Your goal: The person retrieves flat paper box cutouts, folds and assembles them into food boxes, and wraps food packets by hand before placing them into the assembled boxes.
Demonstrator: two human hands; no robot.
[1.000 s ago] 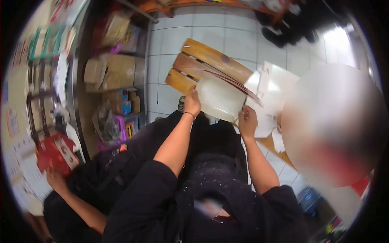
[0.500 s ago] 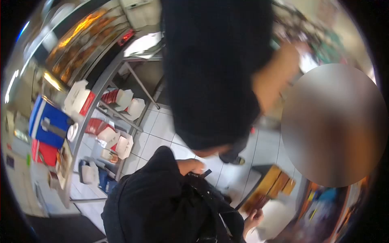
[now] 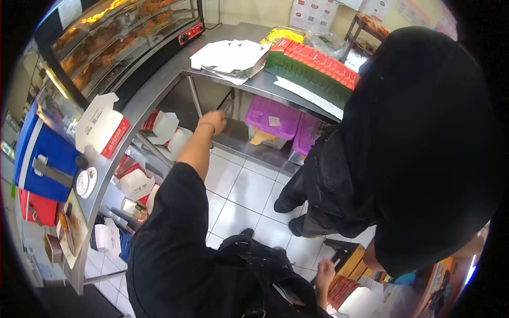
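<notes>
The left hand [image 3: 213, 123] is held out short of the steel counter's [image 3: 260, 84] front edge, nearer than the right hand [image 3: 325, 273] to the stack of flattened white cartons [image 3: 230, 57], which lies beyond its fingers at the counter's corner, long axis roughly along that edge. The right hand is beside the red-and-white carton stack [image 3: 343, 292]; both hands' fingers look bent, but whether they pinch anything cannot be told.

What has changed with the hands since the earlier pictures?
The left hand has let go of the white cardboard carton and reached out, towards the grey metal counter. The right hand stays near the carton, grip unclear. The blue cooler box stayed put.
</notes>
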